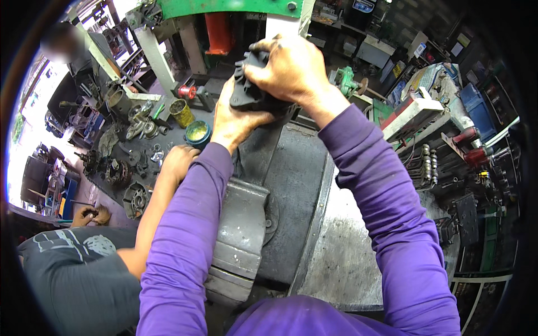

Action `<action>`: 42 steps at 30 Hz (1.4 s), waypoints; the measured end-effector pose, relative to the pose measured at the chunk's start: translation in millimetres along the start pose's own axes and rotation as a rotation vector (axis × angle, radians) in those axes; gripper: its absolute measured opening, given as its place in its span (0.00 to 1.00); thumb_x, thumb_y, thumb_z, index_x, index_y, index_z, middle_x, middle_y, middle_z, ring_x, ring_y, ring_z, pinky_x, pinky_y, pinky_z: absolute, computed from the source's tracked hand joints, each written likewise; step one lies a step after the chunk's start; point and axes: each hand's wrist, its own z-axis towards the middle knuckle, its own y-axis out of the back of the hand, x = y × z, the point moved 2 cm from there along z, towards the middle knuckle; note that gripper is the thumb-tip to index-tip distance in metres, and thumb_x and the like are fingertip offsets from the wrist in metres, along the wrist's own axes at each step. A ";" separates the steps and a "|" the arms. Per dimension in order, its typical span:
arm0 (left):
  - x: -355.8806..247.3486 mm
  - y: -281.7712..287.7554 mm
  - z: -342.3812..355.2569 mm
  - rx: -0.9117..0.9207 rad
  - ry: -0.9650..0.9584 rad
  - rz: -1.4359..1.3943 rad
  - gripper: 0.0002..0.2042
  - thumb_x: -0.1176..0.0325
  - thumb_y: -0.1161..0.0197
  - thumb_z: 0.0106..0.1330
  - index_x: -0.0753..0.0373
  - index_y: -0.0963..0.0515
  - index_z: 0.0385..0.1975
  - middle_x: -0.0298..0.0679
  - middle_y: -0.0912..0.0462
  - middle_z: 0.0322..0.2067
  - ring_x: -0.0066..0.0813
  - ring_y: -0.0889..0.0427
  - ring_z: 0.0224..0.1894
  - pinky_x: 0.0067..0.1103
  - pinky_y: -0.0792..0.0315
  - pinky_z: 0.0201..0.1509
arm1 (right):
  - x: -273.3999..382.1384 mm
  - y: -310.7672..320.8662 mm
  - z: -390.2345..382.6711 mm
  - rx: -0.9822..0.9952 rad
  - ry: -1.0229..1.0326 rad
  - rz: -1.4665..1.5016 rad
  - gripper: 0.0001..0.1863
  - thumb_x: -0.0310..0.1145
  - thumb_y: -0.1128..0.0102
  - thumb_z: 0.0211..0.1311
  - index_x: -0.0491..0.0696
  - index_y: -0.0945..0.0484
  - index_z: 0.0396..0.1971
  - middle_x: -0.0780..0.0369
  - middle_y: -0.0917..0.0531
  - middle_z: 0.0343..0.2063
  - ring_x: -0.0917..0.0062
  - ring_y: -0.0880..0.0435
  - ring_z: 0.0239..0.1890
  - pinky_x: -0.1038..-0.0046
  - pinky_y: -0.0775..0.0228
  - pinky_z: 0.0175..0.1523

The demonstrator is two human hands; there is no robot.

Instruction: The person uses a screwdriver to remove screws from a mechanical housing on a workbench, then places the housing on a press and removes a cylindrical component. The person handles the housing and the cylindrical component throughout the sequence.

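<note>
Both my hands hold a dark, finned metal machine part [246, 95] up over the workbench [294, 162]. My left hand [232, 123] cups it from below and the left side, thumb stretched along its lower edge. From above, my right hand [294, 67] grips its top, fingers curled over the toothed or finned rim. My hands hide much of the part, so I cannot tell its exact kind. Below my left forearm stands a large grey bench vise [241, 224]. Just left of my left wrist is a blue tin [198, 134] with yellow-green grease inside.
A co-worker [84, 269] in a dark shirt leans in from the left, one hand [180, 161] near the blue tin. Greasy metal parts [117, 171] and a yellow tin [181, 113] crowd the bench's left. A green press frame [230, 5] stands ahead; tools [428, 165] hang right.
</note>
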 end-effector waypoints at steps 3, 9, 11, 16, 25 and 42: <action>9.0 1.4 -9.9 0.017 0.161 0.019 0.50 0.69 0.10 0.39 0.63 0.28 0.68 0.40 0.16 0.60 0.33 0.17 0.61 0.32 0.23 0.70 | -2.2 -13.6 -9.3 0.133 -0.070 -0.021 0.27 0.56 0.32 0.55 0.52 0.07 0.46 0.53 0.10 0.39 0.57 0.11 0.48 0.57 0.18 0.56; 29.3 -4.5 -28.2 0.123 0.382 0.092 0.46 0.73 0.11 0.40 0.64 0.29 0.65 0.43 0.15 0.58 0.36 0.15 0.60 0.32 0.22 0.69 | -7.1 -36.1 -30.9 0.232 -0.133 0.029 0.28 0.57 0.31 0.57 0.54 0.08 0.51 0.53 0.12 0.46 0.58 0.13 0.55 0.58 0.20 0.63; 31.7 -5.4 -27.0 0.117 0.347 0.102 0.46 0.75 0.12 0.41 0.64 0.28 0.65 0.42 0.14 0.57 0.35 0.15 0.60 0.32 0.22 0.69 | -9.7 -36.9 -30.9 0.217 -0.164 0.023 0.28 0.56 0.30 0.57 0.55 0.09 0.53 0.53 0.12 0.46 0.57 0.14 0.56 0.58 0.21 0.64; 34.0 -4.5 -26.1 0.143 0.338 0.034 0.43 0.75 0.13 0.42 0.63 0.27 0.64 0.42 0.13 0.56 0.35 0.14 0.59 0.31 0.21 0.69 | -7.7 -35.6 -25.5 0.269 -0.174 0.028 0.29 0.55 0.30 0.56 0.55 0.09 0.53 0.52 0.13 0.49 0.56 0.15 0.58 0.57 0.22 0.65; 23.7 7.3 -17.1 0.190 0.234 0.209 0.62 0.65 0.08 0.33 0.59 0.40 0.75 0.44 0.26 0.67 0.44 0.29 0.72 0.37 0.32 0.78 | -5.2 -31.0 -25.0 0.314 -0.150 -0.004 0.29 0.55 0.30 0.57 0.54 0.10 0.54 0.52 0.13 0.48 0.57 0.17 0.60 0.57 0.23 0.66; 26.6 43.4 -16.9 0.577 0.646 0.878 0.79 0.49 0.13 0.43 0.56 0.76 0.84 0.67 0.51 0.80 0.58 0.42 0.81 0.36 0.43 0.84 | 18.1 171.5 -9.2 -0.128 0.202 0.050 0.23 0.38 0.23 0.56 0.41 0.11 0.50 0.51 0.10 0.46 0.64 0.09 0.48 0.66 0.19 0.56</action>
